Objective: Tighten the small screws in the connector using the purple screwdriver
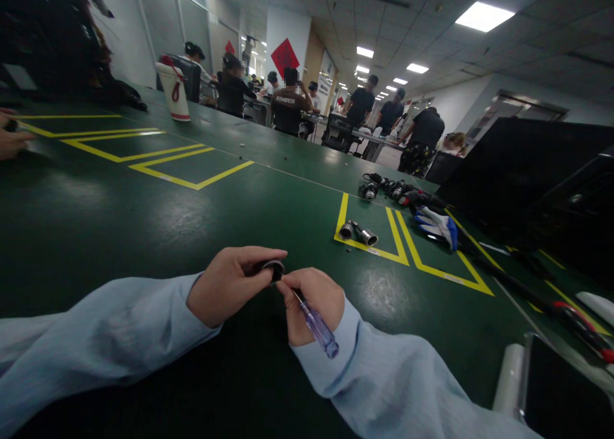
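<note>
Two bare hands meet over the near part of a green bench (pixel 192 221). The left hand (pixel 228 282) has its grip closed on a small round dark part (pixel 274 267), thumb and fingers at the rim; the right hand (pixel 314 298) has its grip closed around a screwdriver (pixel 319 329) with a translucent purple handle, the shaft directed toward the part. Fingers cover much of the part, and the screwdriver's tip is hidden, so contact between the two cannot be confirmed. Both light-blue sleeves (pixel 139 324) run out of the frame, and another person's hand (pixel 14 138) is cut off at the left edge. Dark equipment (pixel 522 164) at right is too dim to identify.

The bench is faintly glossy and marked with yellow outlines (pixel 225 173). Two metal cups (pixel 368 237) lie side by side at one outline; a white-and-blue glove (pixel 439 226) lies farther right. A white tumbler (pixel 174 90) stands near the far edge, with people (pixel 290 103) seated and standing beyond, under ceiling lights (pixel 484 16).

Green surface extends ahead and to the left of the hands; at lower right, a dark slab (pixel 561 388) and a white cylinder (pixel 509 378) narrow the room beside the right forearm.
</note>
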The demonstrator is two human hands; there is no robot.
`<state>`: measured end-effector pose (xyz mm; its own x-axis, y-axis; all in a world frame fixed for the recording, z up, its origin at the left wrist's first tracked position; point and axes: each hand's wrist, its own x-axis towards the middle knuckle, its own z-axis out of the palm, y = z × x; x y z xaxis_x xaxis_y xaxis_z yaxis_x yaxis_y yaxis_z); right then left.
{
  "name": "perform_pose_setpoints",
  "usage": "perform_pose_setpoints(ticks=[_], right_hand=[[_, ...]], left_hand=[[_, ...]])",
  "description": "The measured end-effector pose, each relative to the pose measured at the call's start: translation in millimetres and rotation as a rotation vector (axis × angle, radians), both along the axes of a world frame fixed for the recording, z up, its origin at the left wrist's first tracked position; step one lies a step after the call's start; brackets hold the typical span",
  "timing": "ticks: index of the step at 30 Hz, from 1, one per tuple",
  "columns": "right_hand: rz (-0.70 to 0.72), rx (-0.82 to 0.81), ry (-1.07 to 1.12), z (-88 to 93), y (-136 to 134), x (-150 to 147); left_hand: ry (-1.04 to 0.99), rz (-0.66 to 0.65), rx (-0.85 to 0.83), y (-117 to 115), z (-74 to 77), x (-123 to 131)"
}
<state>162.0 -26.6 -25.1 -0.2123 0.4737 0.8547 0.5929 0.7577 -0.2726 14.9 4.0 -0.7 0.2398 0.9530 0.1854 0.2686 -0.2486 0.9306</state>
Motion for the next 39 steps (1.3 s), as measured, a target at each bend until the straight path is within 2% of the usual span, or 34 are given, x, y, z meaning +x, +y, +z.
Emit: perform_pose_setpoints(ticks=[9, 15, 20, 22, 26, 28, 33, 39], right_hand=[[-0.124, -0.101, -0.086, 2.6, -4, -1], [-0.061, -0.174, 0.082, 2.7, -4, -2], [-0.023, -0.428, 0.260, 3.2, -2, 0], [-0.023, -0.483, 0.277, 3.2, -1, 1], [-0.048, -0.495, 0.267, 2.7, 2, -1], [-0.011, -0.549, 0.351, 1.4, 5, -2], [0.200, -0.859, 0.850, -3.6, 9, -7], [0.319, -0.887, 0.944, -4.7, 10, -8]], left_hand=[[-0.030, 0.004, -0.061, -3, 4.0, 2], [-0.035, 0.002, -0.105, -1, 6.1, 1], [-0.026, -0.030, -0.119, -1, 9.1, 0], [-0.032, -0.040, -0.115, -2, 8.5, -1], [-0.047, -0.046, -0.095, -2, 6.6, -1], [-0.052, -0.047, -0.083, -2, 5.9, -1], [-0.037, -0.043, -0.042, -1, 3.4, 0], [-0.029, -0.015, -0.064, 3, 2.6, 0]])
